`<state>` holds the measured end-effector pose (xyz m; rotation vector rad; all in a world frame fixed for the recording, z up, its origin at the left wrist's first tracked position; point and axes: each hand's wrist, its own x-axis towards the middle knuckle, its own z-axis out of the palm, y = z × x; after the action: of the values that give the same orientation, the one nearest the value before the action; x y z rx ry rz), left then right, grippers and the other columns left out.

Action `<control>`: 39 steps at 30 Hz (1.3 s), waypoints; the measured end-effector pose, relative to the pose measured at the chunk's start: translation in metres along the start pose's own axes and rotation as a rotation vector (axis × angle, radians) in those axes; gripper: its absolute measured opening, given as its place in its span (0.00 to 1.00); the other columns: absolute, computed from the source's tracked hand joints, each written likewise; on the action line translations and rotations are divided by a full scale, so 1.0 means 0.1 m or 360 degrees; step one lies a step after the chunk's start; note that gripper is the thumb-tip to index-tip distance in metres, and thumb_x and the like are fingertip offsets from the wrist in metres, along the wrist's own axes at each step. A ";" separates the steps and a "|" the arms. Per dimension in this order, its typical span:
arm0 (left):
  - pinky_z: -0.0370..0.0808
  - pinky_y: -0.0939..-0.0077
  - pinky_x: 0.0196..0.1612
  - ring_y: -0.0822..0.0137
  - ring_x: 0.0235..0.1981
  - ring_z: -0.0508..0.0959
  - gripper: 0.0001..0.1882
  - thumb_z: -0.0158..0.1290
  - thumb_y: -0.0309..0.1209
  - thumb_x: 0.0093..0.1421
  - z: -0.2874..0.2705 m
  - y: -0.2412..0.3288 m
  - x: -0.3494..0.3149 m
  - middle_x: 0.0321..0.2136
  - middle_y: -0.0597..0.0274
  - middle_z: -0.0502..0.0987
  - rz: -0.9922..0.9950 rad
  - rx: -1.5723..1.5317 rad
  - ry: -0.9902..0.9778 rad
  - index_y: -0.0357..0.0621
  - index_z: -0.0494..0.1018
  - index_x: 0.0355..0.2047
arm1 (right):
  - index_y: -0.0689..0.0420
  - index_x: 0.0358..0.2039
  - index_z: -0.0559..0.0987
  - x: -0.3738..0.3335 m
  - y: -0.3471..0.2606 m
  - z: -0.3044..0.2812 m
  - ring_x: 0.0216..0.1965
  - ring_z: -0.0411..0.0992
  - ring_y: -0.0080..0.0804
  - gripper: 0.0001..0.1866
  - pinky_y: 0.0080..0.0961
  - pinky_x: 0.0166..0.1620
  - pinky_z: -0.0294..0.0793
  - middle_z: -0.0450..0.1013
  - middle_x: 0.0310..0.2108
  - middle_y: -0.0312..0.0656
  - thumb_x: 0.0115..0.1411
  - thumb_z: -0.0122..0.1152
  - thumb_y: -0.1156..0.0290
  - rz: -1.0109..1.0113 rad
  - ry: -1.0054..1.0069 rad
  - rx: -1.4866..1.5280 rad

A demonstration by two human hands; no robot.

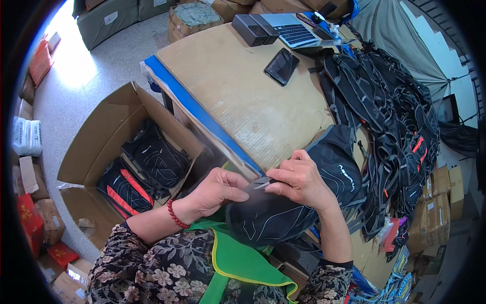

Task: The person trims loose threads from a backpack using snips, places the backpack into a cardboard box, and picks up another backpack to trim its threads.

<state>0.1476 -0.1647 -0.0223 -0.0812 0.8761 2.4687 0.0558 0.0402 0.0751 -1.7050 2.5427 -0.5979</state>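
Observation:
A black backpack point(276, 223) with pale line patterns lies across my lap and the table's near edge. At its upper edge, the thumb and fingers of my left hand point(217, 192) are closed on the dark fabric. Any thread between them is too fine to make out. My right hand point(298, 182) grips a small pair of thread snips point(261, 183), whose pointed metal blades reach toward my left fingertips. Its fingers hide the handle of the snips. A red bead bracelet point(176, 215) circles my left wrist.
An opened carton point(101, 137) on the left holds black backpacks, one with red strips point(132, 185). On the cardboard-topped table point(217, 81) lie a phone point(282, 66), a laptop point(293, 34) and dark boxes point(254, 29). Many black backpacks point(379, 96) pile up along the right side.

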 end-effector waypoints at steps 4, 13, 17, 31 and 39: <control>0.75 0.83 0.35 0.73 0.27 0.79 0.08 0.54 0.15 0.50 -0.01 -0.01 0.01 0.28 0.58 0.80 0.0008 -0.0007 -0.0017 0.31 0.78 0.32 | 0.51 0.29 0.78 -0.01 0.00 0.04 0.21 0.65 0.31 0.12 0.28 0.37 0.61 0.64 0.17 0.33 0.48 0.67 0.59 -0.0012 0.0017 0.0025; 0.75 0.84 0.34 0.74 0.27 0.78 0.07 0.55 0.15 0.49 -0.03 -0.02 0.01 0.27 0.59 0.80 -0.0001 -0.0001 0.0009 0.32 0.78 0.30 | 0.50 0.27 0.77 0.01 -0.03 0.07 0.21 0.64 0.30 0.11 0.29 0.38 0.62 0.63 0.16 0.32 0.49 0.66 0.58 -0.0047 0.0040 -0.0104; 0.77 0.82 0.36 0.72 0.27 0.79 0.08 0.57 0.15 0.49 -0.06 -0.04 0.01 0.28 0.58 0.80 -0.0005 -0.0006 -0.0010 0.30 0.77 0.32 | 0.50 0.26 0.76 0.01 -0.06 0.07 0.21 0.64 0.30 0.11 0.29 0.39 0.63 0.63 0.16 0.32 0.49 0.66 0.58 -0.0040 0.0054 -0.0129; 0.77 0.81 0.36 0.72 0.28 0.79 0.08 0.57 0.16 0.49 -0.07 -0.05 0.01 0.28 0.57 0.80 -0.0003 -0.0045 -0.0015 0.31 0.77 0.32 | 0.51 0.26 0.78 -0.04 -0.02 0.15 0.20 0.65 0.29 0.11 0.28 0.38 0.63 0.65 0.17 0.31 0.48 0.68 0.60 -0.0020 0.0079 -0.0052; 0.77 0.80 0.38 0.71 0.29 0.79 0.08 0.57 0.16 0.49 -0.10 -0.08 0.04 0.29 0.57 0.80 0.0037 -0.0036 -0.0022 0.31 0.77 0.32 | 0.55 0.28 0.79 -0.08 0.03 0.15 0.21 0.68 0.31 0.12 0.27 0.36 0.65 0.69 0.18 0.35 0.48 0.68 0.61 0.0149 0.0196 0.0156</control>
<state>0.1476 -0.1633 -0.0356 -0.0619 0.8477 2.4978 0.0599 0.0433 0.0585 -1.5546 2.6082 -0.8309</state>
